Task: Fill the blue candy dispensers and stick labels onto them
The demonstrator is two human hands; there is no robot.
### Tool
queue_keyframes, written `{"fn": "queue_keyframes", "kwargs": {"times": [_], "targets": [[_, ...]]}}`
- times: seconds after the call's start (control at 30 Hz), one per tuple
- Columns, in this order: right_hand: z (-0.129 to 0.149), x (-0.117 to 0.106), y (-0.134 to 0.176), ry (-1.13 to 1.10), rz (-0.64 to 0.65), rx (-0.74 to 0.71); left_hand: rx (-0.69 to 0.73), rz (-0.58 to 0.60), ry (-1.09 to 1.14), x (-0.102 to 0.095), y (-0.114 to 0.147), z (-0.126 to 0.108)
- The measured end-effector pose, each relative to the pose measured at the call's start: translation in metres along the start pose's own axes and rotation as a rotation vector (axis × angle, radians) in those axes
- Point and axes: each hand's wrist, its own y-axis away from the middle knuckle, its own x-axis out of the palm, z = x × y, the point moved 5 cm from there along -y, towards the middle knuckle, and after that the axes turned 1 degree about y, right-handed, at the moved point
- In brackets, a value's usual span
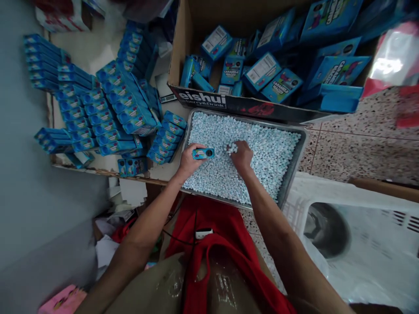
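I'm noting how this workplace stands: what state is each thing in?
Left hand: closed around small carton
Small carton: held above sweets
Right hand: holding some sweets
Sweets: loose
Tray: filled with sweets
Cardboard box: open, holding jumbled cartons
Stacked cartons: piled in rows

Held box (203, 153): bright blue, white lettering, dark round spot. Pellets (216, 181): mixed pale blue/white. Tray (295, 163): silver-grey. Apron (212, 216): red. Carton (278, 110): brown, black front, white lettering. Floor (353, 139): tan, dark-speckled.
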Motion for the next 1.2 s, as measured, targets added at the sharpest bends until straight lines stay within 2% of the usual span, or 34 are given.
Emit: {"fn": "queue_keyframes", "kwargs": {"times": [0.07,0.1,0.23,0.3,0.4,0.5,0.6,0.67,0.77,0.87,0.93,1.03,1.13,1.2], "targets": [[0.011,-0.008,-0.007,-0.294,-0.052,0.164,-0.012,0.004,-0.051,0.000,0.001,-0.003],[0.020,-0.010,-0.005,-0.455,-0.038,0.206,-0.012,-0.004,-0.077,0.000,0.001,-0.005],[0.080,-0.015,0.021,-1.136,0.101,0.218,0.021,-0.008,-0.155,0.008,0.001,-0.017],[0.108,-0.020,0.034,-1.275,0.109,0.139,0.032,0.021,-0.168,0.014,0.000,-0.022],[0.134,-0.029,0.045,-1.280,0.020,-0.022,0.026,0.029,-0.193,0.019,0.000,-0.026],[0.147,-0.028,0.053,-1.194,-0.023,-0.128,0.028,0.003,-0.233,0.017,0.004,-0.031],[0.152,-0.022,0.063,-1.109,0.002,-0.151,0.077,0.002,-0.267,0.015,0.010,-0.039],[0.147,-0.022,0.070,-1.032,-0.046,-0.147,0.085,-0.017,-0.269,0.013,0.014,-0.041],[0.115,-0.032,0.078,-0.820,-0.206,-0.112,0.043,-0.121,-0.274,0.006,0.016,-0.038],[0.069,-0.042,0.077,-0.416,-0.274,-0.082,0.069,-0.116,-0.271,0.006,0.016,-0.036],[0.045,-0.043,0.070,-0.118,-0.245,-0.130,0.090,-0.091,-0.252,0.007,0.013,-0.034],[0.029,-0.030,0.056,0.220,-0.094,-0.281,0.068,-0.107,-0.206,0.001,0.010,-0.028],[0.029,-0.004,0.046,0.443,0.085,-0.417,0.041,-0.113,-0.115,-0.009,0.011,-0.022],[0.030,0.012,0.040,0.499,0.175,-0.452,0.045,-0.080,-0.055,-0.016,0.014,-0.020]]}}
